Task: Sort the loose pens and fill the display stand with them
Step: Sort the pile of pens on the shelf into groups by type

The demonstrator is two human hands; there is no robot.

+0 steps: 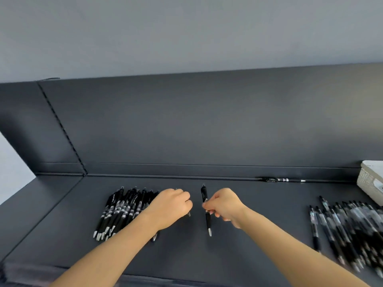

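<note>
A tidy row of black pens [122, 212] lies on the dark shelf [259, 228], left of centre, tips toward me. My left hand [171, 206] lies over the right end of that row, fingers curled over a pen whose tip shows by its knuckles. My right hand [223, 206] pinches a single black pen [204, 193] by its middle, roughly parallel to the row and just right of it. At the right edge, a loose heap of black pens [348, 230] is spread out and blurred.
One more pen [281, 180] lies along the back lip of the shelf. A white woven basket [371, 181] stands at the far right. The dark back panel [207, 125] rises behind, with a slotted upright at the left.
</note>
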